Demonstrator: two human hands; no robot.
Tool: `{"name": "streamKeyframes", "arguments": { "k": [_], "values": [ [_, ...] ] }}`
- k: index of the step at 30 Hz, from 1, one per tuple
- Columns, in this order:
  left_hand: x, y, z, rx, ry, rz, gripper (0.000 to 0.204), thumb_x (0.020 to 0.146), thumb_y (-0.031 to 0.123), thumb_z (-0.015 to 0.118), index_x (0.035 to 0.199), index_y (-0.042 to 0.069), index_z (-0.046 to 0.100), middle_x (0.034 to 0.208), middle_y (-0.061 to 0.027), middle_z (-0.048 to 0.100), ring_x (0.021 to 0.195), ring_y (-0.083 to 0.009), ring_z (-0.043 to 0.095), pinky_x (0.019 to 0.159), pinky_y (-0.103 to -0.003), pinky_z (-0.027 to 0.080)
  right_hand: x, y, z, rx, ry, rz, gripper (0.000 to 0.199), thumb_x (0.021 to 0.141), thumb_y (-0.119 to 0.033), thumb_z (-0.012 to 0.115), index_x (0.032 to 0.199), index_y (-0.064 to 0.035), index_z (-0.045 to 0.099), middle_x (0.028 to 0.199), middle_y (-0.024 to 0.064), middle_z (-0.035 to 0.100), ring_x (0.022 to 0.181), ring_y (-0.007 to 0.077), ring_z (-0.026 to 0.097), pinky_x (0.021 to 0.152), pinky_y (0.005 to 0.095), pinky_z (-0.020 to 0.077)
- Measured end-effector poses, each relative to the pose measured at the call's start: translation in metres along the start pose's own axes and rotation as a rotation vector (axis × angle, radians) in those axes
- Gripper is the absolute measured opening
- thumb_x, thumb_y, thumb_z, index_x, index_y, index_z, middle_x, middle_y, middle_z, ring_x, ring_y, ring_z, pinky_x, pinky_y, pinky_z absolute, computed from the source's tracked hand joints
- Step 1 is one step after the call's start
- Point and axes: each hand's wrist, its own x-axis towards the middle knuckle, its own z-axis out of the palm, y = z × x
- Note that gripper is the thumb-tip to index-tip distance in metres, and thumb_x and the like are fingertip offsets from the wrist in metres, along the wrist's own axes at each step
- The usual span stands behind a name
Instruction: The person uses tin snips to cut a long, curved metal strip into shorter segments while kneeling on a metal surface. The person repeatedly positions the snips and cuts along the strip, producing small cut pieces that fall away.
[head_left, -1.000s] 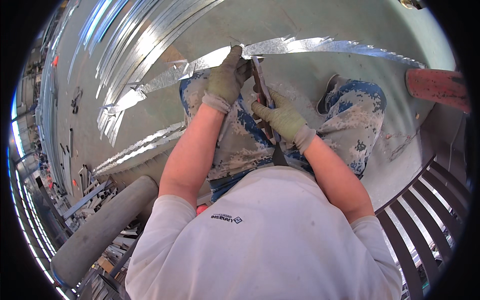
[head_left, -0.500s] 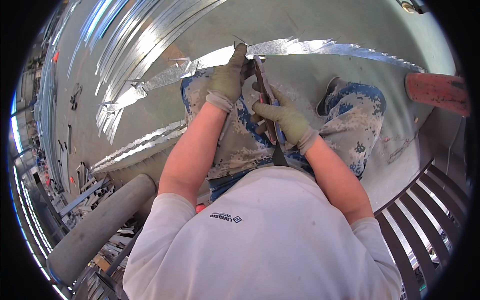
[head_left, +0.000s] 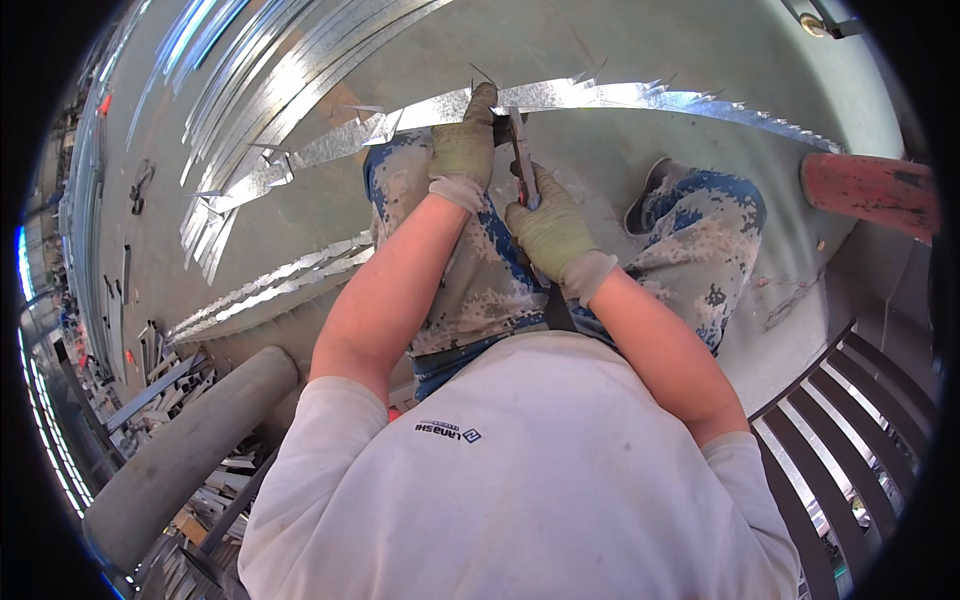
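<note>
One metal strip [head_left: 620, 96], long axis left-to-right, toothed edge forward.

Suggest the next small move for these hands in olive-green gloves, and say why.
Probably a squeeze of the right hand on the slim grey metal hand tool, with the left hand steadying the shiny, spiky metal strip: the tool's tip appears to meet the strip's lower edge, and both hands are closed.

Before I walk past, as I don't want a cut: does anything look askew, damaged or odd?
The metal strip in the left hand looks odd: pointed, bent flaps jut from it, though whether that's damage I cannot tell. At lower left, metal pieces lie jumbled, unlike the long strips side by side at upper left.
</note>
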Motion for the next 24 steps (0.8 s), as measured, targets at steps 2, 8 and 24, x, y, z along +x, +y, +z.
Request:
{"name": "streamKeyframes", "arguments": {
  "k": [2, 8, 24],
  "values": [
    [-0.003, 0.011, 0.0, 0.071, 0.017, -0.001, 0.064, 0.108, 0.053, 0.069, 0.146, 0.002, 0.066, 0.121, -0.0221, 0.078, 0.12, -0.0328, 0.073, 0.108, -0.043, 0.055, 0.004, 0.01, 0.007, -0.18, 0.104, -0.092, 0.066, 0.1, -0.015, 0.066, 0.163, -0.0079, 0.052, 0.114, 0.0211, 0.074, 0.096, 0.0358, 0.075, 0.083, 0.045, 0.0612],
    [-0.014, 0.034, 0.004, 0.059, 0.231, -0.299, 0.089, 0.097, 0.065, 0.077, 0.14, -0.012, 0.063, 0.124, -0.0232, 0.079, 0.122, -0.0347, 0.074, 0.11, -0.042, 0.054, -0.018, -0.064, -0.013, -0.539, -0.005, 0.088, 0.069, 0.101, -0.022, 0.065, 0.162, 0.0044, 0.044, 0.138, 0.0381, 0.069, 0.132, 0.0533, 0.067, 0.113, 0.0538, 0.0539],
    [-0.017, 0.048, 0.008, 0.009, 0.2, -0.334, 0.103, 0.094, 0.072, 0.076, 0.145, -0.015, 0.058, 0.142, -0.0278, 0.072, 0.134, -0.037, 0.069, 0.115, -0.041, 0.051, -0.017, -0.078, -0.029, -0.674, -0.098, 0.166, 0.068, 0.098, -0.022, 0.065, 0.157, 0.0036, 0.045, 0.141, 0.0357, 0.069, 0.133, 0.0508, 0.068, 0.111, 0.0519, 0.0556]
  ]
}}
